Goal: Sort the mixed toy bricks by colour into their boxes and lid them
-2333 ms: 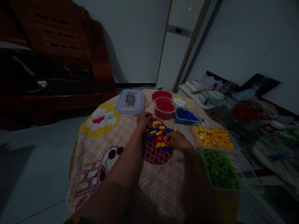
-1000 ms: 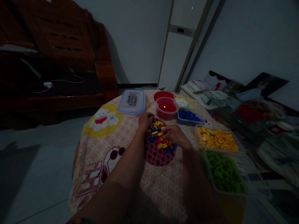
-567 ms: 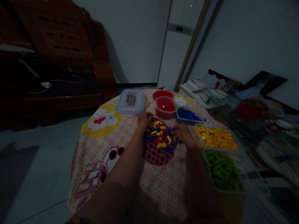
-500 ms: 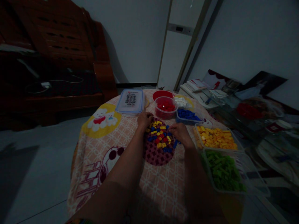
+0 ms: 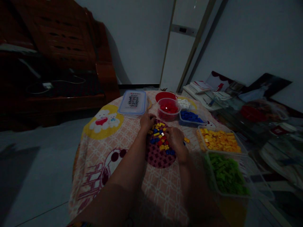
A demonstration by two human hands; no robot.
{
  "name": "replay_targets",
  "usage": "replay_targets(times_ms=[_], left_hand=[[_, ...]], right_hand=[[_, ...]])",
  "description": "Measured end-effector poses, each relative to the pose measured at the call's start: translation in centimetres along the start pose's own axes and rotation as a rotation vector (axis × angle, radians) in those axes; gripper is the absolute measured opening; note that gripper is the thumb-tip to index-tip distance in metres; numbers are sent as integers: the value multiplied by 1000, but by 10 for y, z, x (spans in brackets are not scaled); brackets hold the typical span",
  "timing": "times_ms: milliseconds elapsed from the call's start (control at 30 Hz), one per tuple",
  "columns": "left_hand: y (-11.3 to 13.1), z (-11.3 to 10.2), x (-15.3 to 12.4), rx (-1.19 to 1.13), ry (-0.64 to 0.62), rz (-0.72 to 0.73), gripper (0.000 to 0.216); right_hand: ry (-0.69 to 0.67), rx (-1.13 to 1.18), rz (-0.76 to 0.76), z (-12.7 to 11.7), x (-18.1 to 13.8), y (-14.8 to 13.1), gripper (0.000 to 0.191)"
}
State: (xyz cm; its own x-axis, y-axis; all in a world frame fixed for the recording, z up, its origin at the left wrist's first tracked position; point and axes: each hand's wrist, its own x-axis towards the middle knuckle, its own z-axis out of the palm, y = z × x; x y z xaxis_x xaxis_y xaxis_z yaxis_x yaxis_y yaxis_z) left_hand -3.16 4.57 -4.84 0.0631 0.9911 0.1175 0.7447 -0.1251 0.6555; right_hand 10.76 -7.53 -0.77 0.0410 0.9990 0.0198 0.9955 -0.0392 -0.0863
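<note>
1. At the far left of the cloth-covered table, a lidded clear box was seen lying flat, apart from both hands.
2. Just right of it, the left hand was laid at the far-left edge of the pile of mixed bricks. The forearm was stretched straight out, knuckles up, fingers curled down. Whether a brick was pinched could not be told.
3. The pile of red, yellow and blue pieces was spread over the far half of a dark round mat at mid-table, between the hands.
4. The right hand was held palm down over the pile's right side, wrist bent inward, fingertips pointed left onto the bricks. Its grip could not be made out.
5. Just beside that hand, a single yellow brick was left on the cloth.
6. Along the right edge, a red tub, blue tray, yellow tray and green tray were ranged.
</note>
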Motion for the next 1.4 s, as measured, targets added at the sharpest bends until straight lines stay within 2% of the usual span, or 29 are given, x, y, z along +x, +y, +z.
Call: replay_targets(times_ms=[167,267,333,433,500,567,633,667,700,767,933,1000,1200,1400], left_hand=[[1,-1,-1,4,-1,1,28],[2,-3,-2,9,5,0,29],[3,-4,-3,13,8,-3,29],[4,-5,-3,10,-6,-7,28],[3,-5,-3,9,-10,0,28],[2,-4,-2,6,-5,7,28],[1,-3,-1,5,-1,10,28],[0,-3,-1,5,0,9,27],[0,-2,-1,6,0,6,28],[-1,-1,-1,6,-1,-3,28],[2,-2,-2,9,-5,-9,30],[3,-3,-2,15,-12,-8,29],[2,-2,-2,3,2,-6,28],[1,-1,-1,-7,1,5,28]], right_hand=[[-20,10,32,-1,0,-2,29],[12,122,33,-2,-1,3,24],[37,296,34,-3,1,8,18],[53,717,94,-5,14,15,15],[149,1005,198,-11,28,19,19],[363,1190,256,-21,41,22,33],[525,1249,231,-30,48,25,43],[552,1243,203,-34,47,26,43],[541,1223,178,-37,44,27,41],[433,1166,133,-39,32,30,33],[-58,867,-3,-27,3,32,15],[-177,718,-51,-21,1,30,13],[-184,377,-135,-12,5,17,8],[-270,489,-154,-6,5,25,14]])
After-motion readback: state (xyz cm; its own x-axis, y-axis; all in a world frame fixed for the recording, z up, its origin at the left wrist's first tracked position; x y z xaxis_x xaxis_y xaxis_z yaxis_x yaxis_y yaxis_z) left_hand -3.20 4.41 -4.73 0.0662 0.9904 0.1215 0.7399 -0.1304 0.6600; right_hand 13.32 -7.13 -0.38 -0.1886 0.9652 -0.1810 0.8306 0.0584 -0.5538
